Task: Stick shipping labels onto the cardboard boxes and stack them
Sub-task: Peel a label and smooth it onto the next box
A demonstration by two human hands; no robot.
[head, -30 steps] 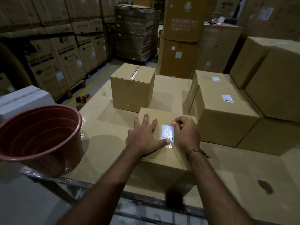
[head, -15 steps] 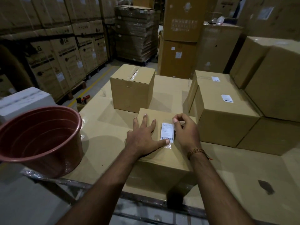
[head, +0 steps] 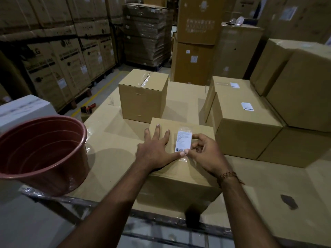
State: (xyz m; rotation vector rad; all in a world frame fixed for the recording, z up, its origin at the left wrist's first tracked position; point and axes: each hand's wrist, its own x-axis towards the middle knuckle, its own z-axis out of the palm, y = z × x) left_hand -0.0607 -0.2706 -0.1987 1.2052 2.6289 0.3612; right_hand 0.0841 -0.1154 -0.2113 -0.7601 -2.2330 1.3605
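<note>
On the near brown cardboard box (head: 180,169), our flat left hand (head: 154,151) steadies; right hand (head: 204,154) pinches the white barcode label (head: 183,141), which could wrinkle if pressed unevenly.

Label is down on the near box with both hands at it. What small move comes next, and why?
Probably smooth it flat with the right hand. The label lies on the box top, the left hand is spread with its thumb at the label's lower edge, and the right fingers pinch that corner.
</note>
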